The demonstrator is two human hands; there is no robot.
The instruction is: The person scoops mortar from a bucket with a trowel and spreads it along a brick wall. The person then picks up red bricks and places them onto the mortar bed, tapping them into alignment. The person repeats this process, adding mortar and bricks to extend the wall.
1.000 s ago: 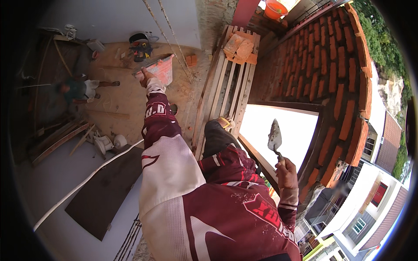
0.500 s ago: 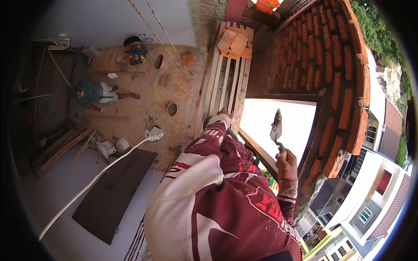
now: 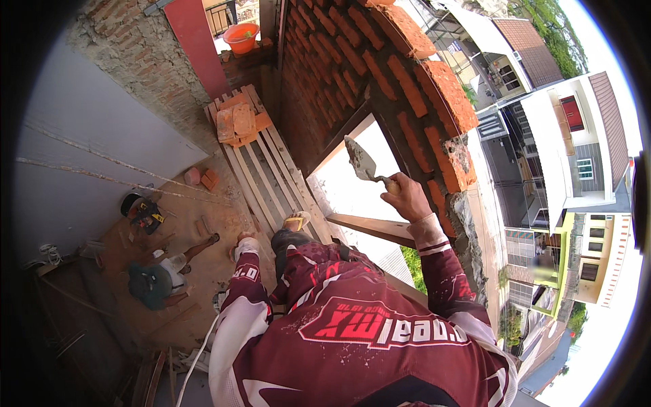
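My right hand (image 3: 409, 196) is closed around the handle of a pointed brick trowel (image 3: 361, 161). Grey mortar clings to its blade, which points up and left in front of the bright window opening. My left hand (image 3: 243, 239) is low beside the slatted wooden platform (image 3: 271, 178); its fingers are too small and blurred to read. To the right of the trowel rises a brick wall (image 3: 419, 102), red bricks in dark mortar with a stepped, unfinished edge. At the platform's far end lies a pile of loose red bricks (image 3: 237, 121).
An orange bucket (image 3: 241, 39) stands on a ledge beyond the platform. Far below, a person in a green shirt (image 3: 150, 285) bends over the floor near a black tool bag (image 3: 146, 216). A pale cable (image 3: 198, 359) hangs at lower left. Houses (image 3: 569, 149) stand outside at right.
The view has turned toward the wall and outdoors. My left hand has left the platform slats and come down beside them. My right hand still holds the trowel, its blade now tilted left.
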